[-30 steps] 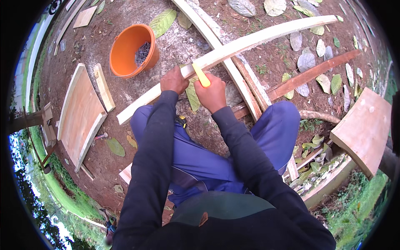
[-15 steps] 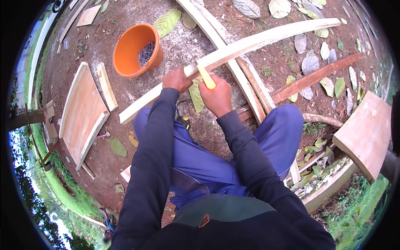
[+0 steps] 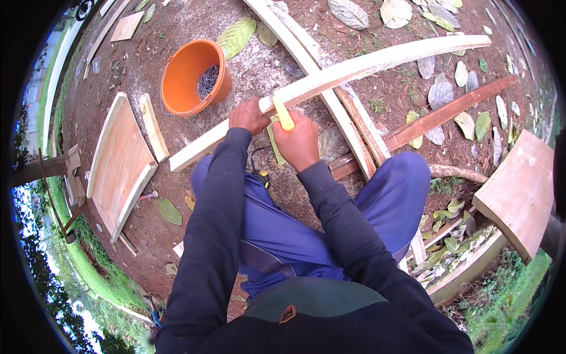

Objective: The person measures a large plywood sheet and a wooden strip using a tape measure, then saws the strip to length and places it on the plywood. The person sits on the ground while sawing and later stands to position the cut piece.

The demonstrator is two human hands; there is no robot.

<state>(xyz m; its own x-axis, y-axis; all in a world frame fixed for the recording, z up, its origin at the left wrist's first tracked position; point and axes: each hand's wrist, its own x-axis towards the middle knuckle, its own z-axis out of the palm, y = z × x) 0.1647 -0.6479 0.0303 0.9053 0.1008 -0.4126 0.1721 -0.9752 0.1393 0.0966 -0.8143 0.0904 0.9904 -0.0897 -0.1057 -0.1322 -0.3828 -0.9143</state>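
Observation:
A long pale wooden beam (image 3: 377, 66) runs aslant in front of me, its near end by my left knee. My left hand (image 3: 249, 116) is closed over it, close to that near end. In my right hand (image 3: 299, 139) is a yellow-handled tool (image 3: 284, 115), gripped by the handle and set against the beam just right of my left hand. The tool's working part is too thin to make out from above, so its kind is unclear. Beneath the beam, another pale timber (image 3: 336, 112) crosses it.
An orange bucket (image 3: 172, 88) with nails (image 3: 207, 80) stands beyond my left hand. Framed wooden panels (image 3: 121, 168) lie left, and a pale board (image 3: 519, 192) sits right. A reddish plank (image 3: 451, 112) and dry leaves (image 3: 440, 94) are on the soil. A black-and-yellow item (image 3: 262, 178) rests between my legs.
My right hand and the yellow-handled tool have moved slightly left and toward me along the beam. The beam's far end sits a little lower in view. My left hand keeps its hold.

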